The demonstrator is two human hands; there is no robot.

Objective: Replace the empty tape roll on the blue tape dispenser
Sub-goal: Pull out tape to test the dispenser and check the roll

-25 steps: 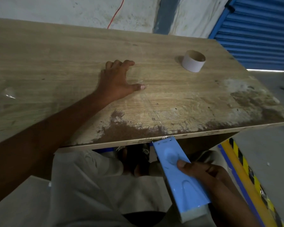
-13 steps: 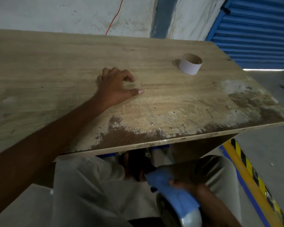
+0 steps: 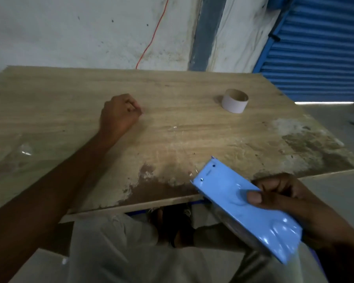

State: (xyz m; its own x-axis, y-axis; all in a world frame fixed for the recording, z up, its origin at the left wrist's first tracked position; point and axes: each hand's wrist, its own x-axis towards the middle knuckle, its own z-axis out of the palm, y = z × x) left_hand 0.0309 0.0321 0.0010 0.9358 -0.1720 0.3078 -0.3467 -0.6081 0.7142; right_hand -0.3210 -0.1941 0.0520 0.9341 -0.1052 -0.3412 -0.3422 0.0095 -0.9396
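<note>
My right hand (image 3: 278, 193) grips the blue tape dispenser (image 3: 247, 211) at the table's near edge, thumb pressed on its flat blue side; its toothed front end points up and left over the worn wood. A roll inside it shows only as a grey edge below. My left hand (image 3: 119, 113) rests on the middle of the wooden table (image 3: 172, 123), fingers curled into a fist with nothing visible in it. The empty cardboard tape core (image 3: 235, 103) stands upright at the far right of the table, well apart from both hands.
A patch of clear film (image 3: 25, 150) lies on the table at the left. The near edge has a worn brown and white area (image 3: 161, 184). A blue roller shutter (image 3: 319, 48) and an orange cable (image 3: 151, 37) are behind. My lap is below.
My right hand has raised the blue dispenser from below the table edge up over it. My left hand has curled from spread fingers into a fist. The view has tilted upward.
</note>
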